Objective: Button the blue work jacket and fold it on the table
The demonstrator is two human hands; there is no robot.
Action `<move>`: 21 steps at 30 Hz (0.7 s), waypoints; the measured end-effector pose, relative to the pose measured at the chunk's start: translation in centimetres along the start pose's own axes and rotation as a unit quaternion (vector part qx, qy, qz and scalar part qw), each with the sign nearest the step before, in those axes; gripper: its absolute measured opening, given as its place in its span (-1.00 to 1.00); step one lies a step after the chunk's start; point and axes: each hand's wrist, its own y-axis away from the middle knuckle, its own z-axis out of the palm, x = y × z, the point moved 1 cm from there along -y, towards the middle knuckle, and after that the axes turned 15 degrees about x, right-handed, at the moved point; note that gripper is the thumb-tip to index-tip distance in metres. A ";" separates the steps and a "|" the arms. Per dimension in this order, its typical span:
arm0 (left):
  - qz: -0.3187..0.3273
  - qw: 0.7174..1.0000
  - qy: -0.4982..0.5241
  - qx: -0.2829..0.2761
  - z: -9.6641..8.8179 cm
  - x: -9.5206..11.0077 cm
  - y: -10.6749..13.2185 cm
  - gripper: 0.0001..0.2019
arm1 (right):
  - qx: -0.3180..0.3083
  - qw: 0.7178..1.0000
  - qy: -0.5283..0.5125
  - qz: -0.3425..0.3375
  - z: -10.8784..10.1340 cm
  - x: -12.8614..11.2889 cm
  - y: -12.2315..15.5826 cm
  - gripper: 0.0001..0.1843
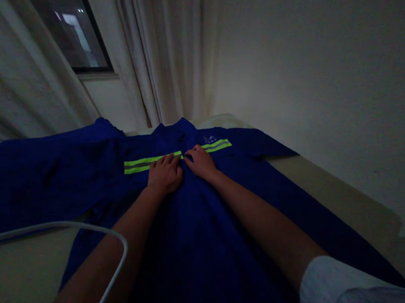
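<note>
A dark blue work jacket point(205, 247) lies spread flat on a pale bed point(337, 190), collar toward the far wall. A yellow-green reflective stripe point(142, 165) runs across its chest. My left hand point(164, 174) rests on the jacket at the stripe, fingers curled and pressed together on the front edge. My right hand point(199, 161) sits just beside it, fingers pinched at the centre front opening of the jacket, where the stripe breaks. Both hands almost touch. What the fingertips hold is too small to make out.
A white cable point(98, 230) loops across the lower left over my left forearm. Pale curtains point(170, 49) hang behind the bed beside a dark window point(74, 30). A plain wall runs along the right. The bed's right edge drops off near the jacket sleeve point(263, 145).
</note>
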 end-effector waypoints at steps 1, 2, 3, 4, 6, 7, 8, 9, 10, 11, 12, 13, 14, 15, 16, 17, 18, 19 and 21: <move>-0.007 1.000 -0.007 0.001 -0.1 0.3 -0.4 -0.48 | 0.004 1.000 -0.011 0.000 0.2 0.3 0.1 -0.70; -0.019 1.000 -0.015 0.005 -0.2 0.6 -0.7 -0.51 | 0.004 1.000 -0.021 -0.001 0.4 0.5 0.1 -0.70; -0.034 0.999 -0.022 0.013 -0.1 0.9 -1.0 -0.54 | 0.004 1.000 -0.029 -0.001 0.5 0.7 0.1 -0.71; -0.048 0.998 -0.029 0.024 0.0 1.1 -1.2 -0.57 | 0.006 0.999 -0.036 -0.002 0.6 0.8 0.0 -0.71; -0.058 0.997 -0.034 0.048 0.4 1.3 -1.3 -0.59 | 0.012 0.999 -0.053 -0.006 0.7 1.0 -0.2 -0.74; -0.055 0.996 -0.032 0.057 0.5 1.3 -1.2 -0.59 | 0.013 0.998 -0.063 -0.009 0.6 1.1 -0.2 -0.75; -0.050 0.996 -0.029 0.061 0.6 1.2 -1.1 -0.58 | 0.012 0.997 -0.074 -0.011 0.6 1.2 -0.3 -0.76; -0.047 0.997 -0.026 0.062 0.7 1.1 -1.1 -0.58 | 0.011 0.996 -0.085 -0.013 0.5 1.3 -0.3 -0.77; -0.047 0.997 -0.022 0.061 0.8 1.0 -1.0 -0.57 | 0.010 0.996 -0.093 -0.014 0.4 1.3 -0.3 -0.78; -0.049 0.997 -0.020 0.060 0.7 0.8 -1.0 -0.57 | 0.011 0.995 -0.098 -0.014 0.3 1.3 -0.2 -0.79; -0.052 0.997 -0.017 0.059 0.7 0.7 -1.0 -0.56 | 0.016 0.995 -0.098 -0.013 0.2 1.3 -0.2 -0.80; -0.054 0.997 -0.015 0.059 0.7 0.7 -1.0 -0.56 | 0.022 0.995 -0.095 -0.012 0.2 1.3 -0.2 -0.81; -0.056 0.997 -0.014 0.059 0.6 0.6 -1.1 -0.56 | 0.028 0.996 -0.090 -0.013 0.2 1.3 -0.2 -0.82; -0.058 0.996 -0.012 0.059 0.6 0.6 -1.1 -0.56 | 0.032 0.996 -0.086 -0.017 0.1 1.4 -0.2 -0.82; -0.059 0.996 -0.011 0.059 0.5 0.6 -1.1 -0.56 | 0.032 0.995 -0.086 -0.026 0.1 1.5 -0.3 -0.82; -0.060 0.996 -0.010 0.060 0.5 0.6 -1.1 -0.56 | 0.025 0.995 -0.089 -0.040 0.0 1.7 -0.5 -0.82; -0.061 0.996 -0.009 0.061 0.4 0.7 -1.2 -0.56 | 0.011 0.994 -0.096 -0.058 -0.1 2.0 -0.7 -0.81; -0.061 0.996 -0.008 0.061 0.4 0.7 -1.2 -0.56 | -0.005 0.992 -0.103 -0.076 -0.2 2.3 -0.8 -0.79; -0.063 0.996 -0.008 0.062 0.5 0.7 -1.2 -0.57 | -0.031 0.988 -0.106 -0.104 -0.5 2.7 -1.1 -0.75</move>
